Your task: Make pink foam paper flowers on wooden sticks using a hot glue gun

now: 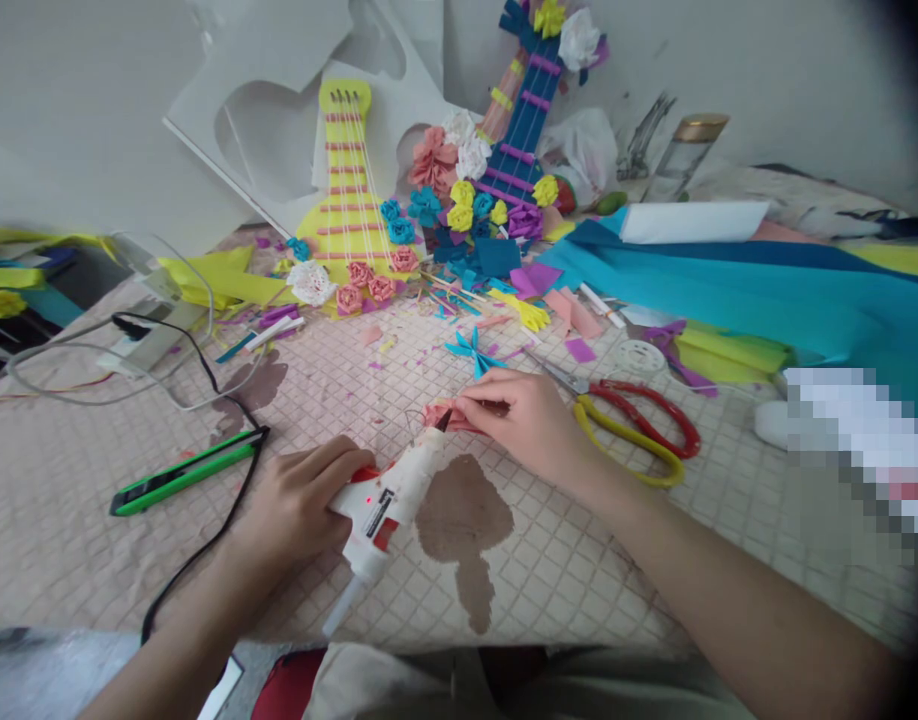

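Note:
My left hand (pixel 305 495) is closed around the white glue gun (pixel 388 500), whose small red light is lit and whose glue stick pokes out at the rear. The gun's dark nozzle points up and right, against or very close to a pink paper flower (pixel 436 412). Pinched in the fingers of my right hand (pixel 523 415) is that pink flower, partly hidden by the nozzle and fingers. A blue paper bow shape (pixel 474 350) lies just beyond my right hand. Scissors (pixel 639 420) with red and yellow handles rest to its right.
A green cutter knife (pixel 185 475) and a black cable (pixel 204 545) lie at left, near a white power strip (pixel 155 335). Behind stand a yellow paper guitar (pixel 343 200) and a blue one (pixel 530 110) with paper flowers. Blue paper sheets (pixel 729 285) spread at right.

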Motion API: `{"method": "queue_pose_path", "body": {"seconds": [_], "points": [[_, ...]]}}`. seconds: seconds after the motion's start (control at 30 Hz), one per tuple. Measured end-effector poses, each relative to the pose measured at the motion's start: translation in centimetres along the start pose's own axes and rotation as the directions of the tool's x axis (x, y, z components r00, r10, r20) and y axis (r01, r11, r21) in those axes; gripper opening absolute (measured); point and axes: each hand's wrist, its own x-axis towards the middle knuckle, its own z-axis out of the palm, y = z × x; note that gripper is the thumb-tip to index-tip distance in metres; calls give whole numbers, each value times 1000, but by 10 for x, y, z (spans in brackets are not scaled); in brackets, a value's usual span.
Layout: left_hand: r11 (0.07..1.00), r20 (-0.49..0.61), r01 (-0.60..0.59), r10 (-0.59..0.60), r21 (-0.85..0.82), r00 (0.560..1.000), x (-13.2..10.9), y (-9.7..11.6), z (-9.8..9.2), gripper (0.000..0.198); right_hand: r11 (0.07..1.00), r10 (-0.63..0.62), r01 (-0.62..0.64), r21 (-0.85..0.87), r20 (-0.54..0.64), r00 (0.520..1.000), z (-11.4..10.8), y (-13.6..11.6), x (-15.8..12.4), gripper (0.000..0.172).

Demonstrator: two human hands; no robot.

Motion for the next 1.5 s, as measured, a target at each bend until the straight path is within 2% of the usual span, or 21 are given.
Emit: {"method": "queue_pose_path", "body": {"seconds": [0.3, 1.5], "points": [[999, -3, -31, 31, 36, 1000, 1, -1, 1, 24, 999, 9, -9, -32, -7, 1000, -1, -3, -2, 20], [999, 31, -22, 21, 26, 999, -1, -3, 3, 20, 998, 23, -22, -57, 17, 1000, -1, -1, 0, 22]]}}
